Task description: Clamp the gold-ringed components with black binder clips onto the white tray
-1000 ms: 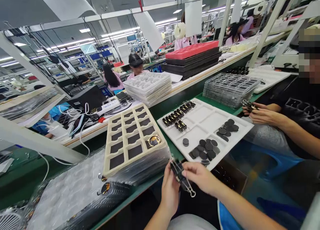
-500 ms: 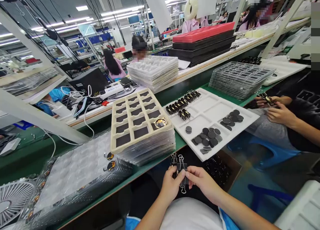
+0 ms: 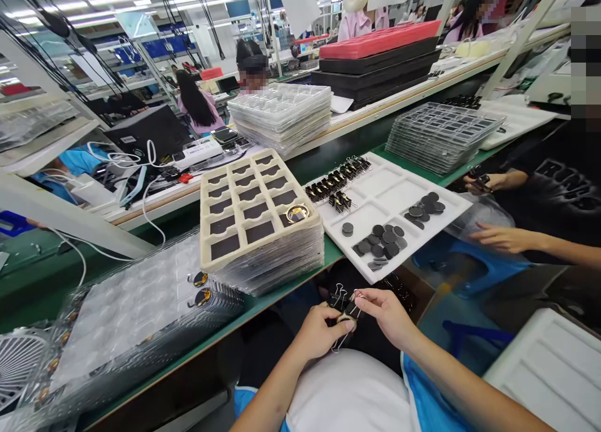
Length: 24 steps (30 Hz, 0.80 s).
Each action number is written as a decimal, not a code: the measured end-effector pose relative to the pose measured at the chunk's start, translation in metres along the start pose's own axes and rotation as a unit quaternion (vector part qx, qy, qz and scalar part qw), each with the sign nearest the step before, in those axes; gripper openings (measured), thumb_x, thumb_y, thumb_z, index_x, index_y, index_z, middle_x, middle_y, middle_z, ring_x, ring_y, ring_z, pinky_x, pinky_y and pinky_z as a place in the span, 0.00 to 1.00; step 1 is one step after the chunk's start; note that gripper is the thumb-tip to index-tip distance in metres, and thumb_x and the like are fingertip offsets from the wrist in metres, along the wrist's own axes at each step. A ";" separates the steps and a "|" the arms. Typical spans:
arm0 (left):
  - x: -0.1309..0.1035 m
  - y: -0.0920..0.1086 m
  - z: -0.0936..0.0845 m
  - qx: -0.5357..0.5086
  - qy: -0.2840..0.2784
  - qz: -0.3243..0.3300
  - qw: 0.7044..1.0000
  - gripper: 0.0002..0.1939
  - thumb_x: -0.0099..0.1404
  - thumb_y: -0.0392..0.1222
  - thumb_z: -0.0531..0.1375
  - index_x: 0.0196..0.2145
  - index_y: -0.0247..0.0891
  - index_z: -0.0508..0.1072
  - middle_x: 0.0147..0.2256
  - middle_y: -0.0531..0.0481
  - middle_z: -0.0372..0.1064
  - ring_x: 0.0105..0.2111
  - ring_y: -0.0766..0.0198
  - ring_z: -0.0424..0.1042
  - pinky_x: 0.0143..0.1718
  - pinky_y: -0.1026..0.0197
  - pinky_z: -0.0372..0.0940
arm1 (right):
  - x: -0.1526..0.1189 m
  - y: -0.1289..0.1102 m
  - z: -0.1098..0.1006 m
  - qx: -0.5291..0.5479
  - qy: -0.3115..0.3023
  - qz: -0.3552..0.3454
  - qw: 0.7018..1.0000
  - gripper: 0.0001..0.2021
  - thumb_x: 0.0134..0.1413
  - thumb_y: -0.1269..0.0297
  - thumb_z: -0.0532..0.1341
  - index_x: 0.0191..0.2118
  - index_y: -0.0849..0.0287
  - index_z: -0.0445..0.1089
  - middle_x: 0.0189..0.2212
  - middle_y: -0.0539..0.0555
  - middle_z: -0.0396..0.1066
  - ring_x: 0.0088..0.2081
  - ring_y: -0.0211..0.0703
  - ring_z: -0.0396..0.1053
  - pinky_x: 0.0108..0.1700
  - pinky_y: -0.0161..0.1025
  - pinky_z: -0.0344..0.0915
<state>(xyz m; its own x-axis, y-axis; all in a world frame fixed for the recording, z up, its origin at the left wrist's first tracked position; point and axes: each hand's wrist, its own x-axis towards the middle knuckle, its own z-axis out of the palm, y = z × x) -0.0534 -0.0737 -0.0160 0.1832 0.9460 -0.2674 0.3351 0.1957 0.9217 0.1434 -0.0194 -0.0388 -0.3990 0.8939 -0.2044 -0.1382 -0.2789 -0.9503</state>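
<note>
My left hand (image 3: 320, 329) is closed on a black binder clip assembly (image 3: 346, 314) just above my lap, with a pale round piece showing under the thumb. My right hand (image 3: 385, 313) pinches a wire handle of the same clips at the upper right. Silver wire loops stick out above and below the fingers. Beyond the hands lies a white tray (image 3: 407, 193) with dark round discs (image 3: 385, 239) and rows of black binder clips (image 3: 335, 180). A cream tray (image 3: 244, 230) tops a stack to the left and holds one gold-rimmed round part (image 3: 297, 214).
At the left is a stack of clear plastic trays (image 3: 136, 307) with a fan (image 3: 21, 363) beside it. Another person's hands (image 3: 504, 238) are at the right. Clear trays (image 3: 444, 134) and red and black trays (image 3: 375, 59) stand farther back.
My right hand has moved up to a wire handle, and the clips have tilted. The other person's hands have come apart. The view has shifted slightly.
</note>
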 end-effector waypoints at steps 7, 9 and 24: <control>0.011 -0.001 0.004 0.025 -0.088 0.063 0.994 0.12 0.59 0.49 0.68 0.27 0.36 0.82 0.30 0.49 0.75 0.34 0.61 0.68 0.38 0.60 0.59 | -0.003 0.000 -0.014 -0.019 -0.036 0.021 0.999 0.25 0.48 0.42 0.72 0.42 0.59 0.76 0.28 0.51 0.70 0.26 0.41 0.68 0.25 0.37 0.67; 0.021 0.002 0.009 0.028 -0.124 0.098 0.987 0.12 0.59 0.48 0.69 0.26 0.36 0.82 0.27 0.50 0.72 0.31 0.63 0.66 0.36 0.61 0.58 | -0.004 0.000 -0.014 -0.075 -0.017 0.011 0.997 0.25 0.50 0.39 0.69 0.32 0.61 0.74 0.22 0.49 0.66 0.22 0.36 0.62 0.22 0.34 0.59; 0.054 0.006 0.034 -0.069 0.012 0.102 0.992 0.16 0.64 0.54 0.65 0.32 0.39 0.85 0.44 0.42 0.78 0.48 0.52 0.73 0.54 0.53 0.63 | -0.024 0.018 -0.091 -0.366 0.151 -0.010 0.918 0.35 0.41 0.40 0.70 0.51 0.59 0.75 0.52 0.66 0.74 0.53 0.65 0.71 0.51 0.56 0.71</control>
<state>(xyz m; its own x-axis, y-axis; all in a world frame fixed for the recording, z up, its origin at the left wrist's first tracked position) -0.0104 -0.0301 -0.0348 0.2123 0.9750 -0.0655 0.1634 0.0306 0.9861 0.2331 -0.0141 -0.0727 -0.1184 0.9836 -0.1359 0.5483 -0.0493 -0.8349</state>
